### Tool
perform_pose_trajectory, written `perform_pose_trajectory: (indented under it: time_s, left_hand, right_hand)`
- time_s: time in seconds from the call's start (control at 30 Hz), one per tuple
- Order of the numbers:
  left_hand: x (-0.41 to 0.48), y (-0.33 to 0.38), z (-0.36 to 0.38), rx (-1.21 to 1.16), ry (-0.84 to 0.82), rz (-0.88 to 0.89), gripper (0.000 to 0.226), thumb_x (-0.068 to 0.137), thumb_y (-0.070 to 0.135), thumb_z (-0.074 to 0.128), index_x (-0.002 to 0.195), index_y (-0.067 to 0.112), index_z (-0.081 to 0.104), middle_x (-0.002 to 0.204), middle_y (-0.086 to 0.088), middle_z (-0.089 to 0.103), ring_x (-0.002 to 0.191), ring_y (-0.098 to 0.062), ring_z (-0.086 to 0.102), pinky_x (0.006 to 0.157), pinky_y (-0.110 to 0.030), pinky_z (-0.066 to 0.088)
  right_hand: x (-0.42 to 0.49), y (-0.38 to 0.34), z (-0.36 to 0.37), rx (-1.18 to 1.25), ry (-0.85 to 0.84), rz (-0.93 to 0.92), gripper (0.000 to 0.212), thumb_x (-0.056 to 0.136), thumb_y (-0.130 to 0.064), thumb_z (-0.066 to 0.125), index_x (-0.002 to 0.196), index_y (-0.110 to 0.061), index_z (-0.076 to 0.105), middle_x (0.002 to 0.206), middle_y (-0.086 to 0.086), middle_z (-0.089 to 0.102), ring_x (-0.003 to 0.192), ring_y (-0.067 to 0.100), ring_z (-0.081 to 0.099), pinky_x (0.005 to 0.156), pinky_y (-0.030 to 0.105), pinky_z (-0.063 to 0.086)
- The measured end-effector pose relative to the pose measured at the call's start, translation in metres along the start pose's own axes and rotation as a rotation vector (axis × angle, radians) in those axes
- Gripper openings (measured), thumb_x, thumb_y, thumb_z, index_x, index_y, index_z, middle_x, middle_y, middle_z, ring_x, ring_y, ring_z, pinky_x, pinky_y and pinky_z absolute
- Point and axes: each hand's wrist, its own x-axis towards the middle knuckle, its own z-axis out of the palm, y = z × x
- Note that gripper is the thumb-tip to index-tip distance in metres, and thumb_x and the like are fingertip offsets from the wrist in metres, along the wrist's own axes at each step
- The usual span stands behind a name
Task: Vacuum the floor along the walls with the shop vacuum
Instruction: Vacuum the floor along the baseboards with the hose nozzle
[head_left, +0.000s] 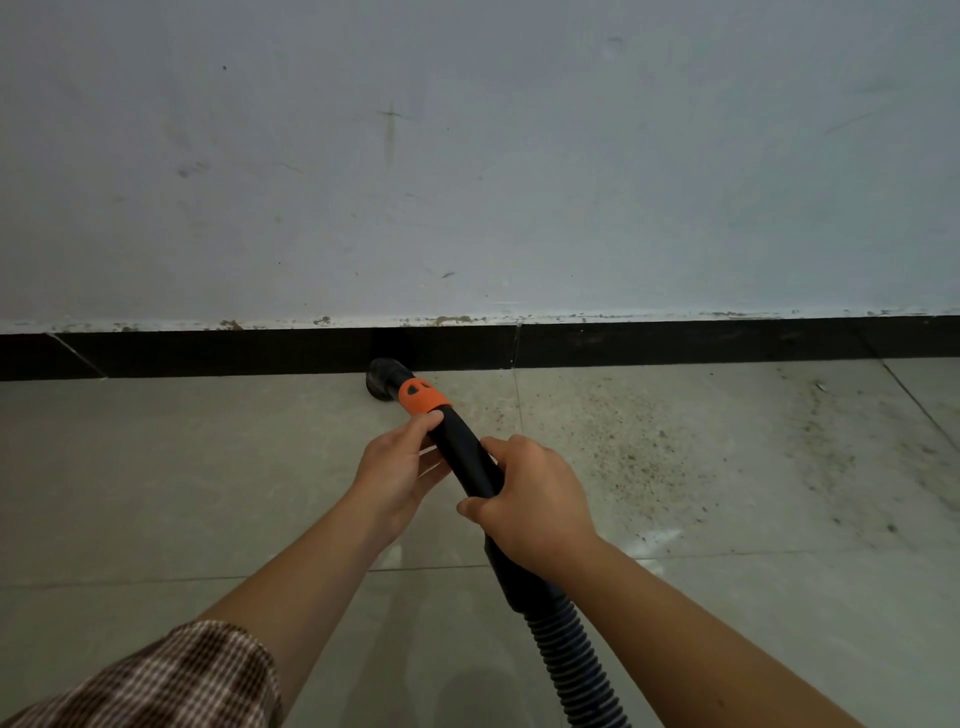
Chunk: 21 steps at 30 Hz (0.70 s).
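One brown-and-white checked fabric sleeve (171, 675), lower left, on the left arm. One black ribbed flexible vacuum hose (571, 670) enters from the bottom edge right of centre and runs up into a smooth black rigid plastic wand (467, 457).

Two hands on the wand:
- Right hand (530, 499), nearer, with fingers wrapped round the wand above the hose joint.
- Left hand (397, 467), farther up, with thumb and fingers pinching the wand just below a bright orange plastic collar (422, 396).

Beyond the collar, one black elbow-shaped nozzle (382, 376), mouth down on the floor at the foot of the black tiled skirting strip (675, 343); whether it touches the strip cannot be told.

Floor of large pale grey-green glossy tiles (156, 467) with thin dark joints. One broad scatter of dark grit and specks (639, 447) lies on the tiles right of the nozzle; tiles to the left look cleaner.

Skirting top edge chipped, with brown stains. Farthest, a pale blue-grey painted wall (467, 156), scuffed, streaked and spotted.
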Motion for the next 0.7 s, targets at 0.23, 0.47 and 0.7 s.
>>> perform_pose_trajectory:
  time_s: [0.23, 0.47, 0.7]
  left_hand:
    - [-0.003, -0.007, 0.015, 0.003, -0.051, -0.003, 0.024, 0.095, 0.023, 0.059, 0.108, 0.005, 0.067, 0.107, -0.013, 0.071, 0.101, -0.026, 0.069, 0.078, -0.03, 0.055]
    - [-0.004, -0.014, 0.033, 0.002, -0.07, -0.014, 0.025, 0.094, 0.022, 0.06, 0.108, 0.003, 0.066, 0.108, -0.014, 0.071, 0.103, -0.027, 0.068, 0.081, -0.032, 0.055]
    - [-0.007, -0.02, 0.054, 0.001, -0.105, -0.018, 0.021, 0.095, 0.021, 0.06, 0.105, 0.005, 0.067, 0.106, -0.013, 0.071, 0.1, -0.026, 0.069, 0.075, -0.029, 0.056]
  right_hand:
    - [-0.008, 0.012, -0.01, -0.011, 0.024, 0.028, 0.025, 0.077, -0.036, 0.076, 0.094, -0.027, 0.06, 0.081, -0.011, 0.05, 0.071, 0.01, 0.056, 0.062, 0.024, 0.048]
    - [-0.015, 0.024, -0.022, -0.015, 0.046, 0.052, 0.027, 0.078, -0.037, 0.075, 0.099, -0.027, 0.061, 0.082, -0.009, 0.052, 0.073, 0.011, 0.057, 0.065, 0.029, 0.053]
    - [-0.021, 0.036, -0.035, 0.008, 0.064, 0.09, 0.028, 0.076, -0.036, 0.077, 0.1, -0.029, 0.062, 0.08, -0.009, 0.054, 0.071, 0.01, 0.058, 0.065, 0.03, 0.054]
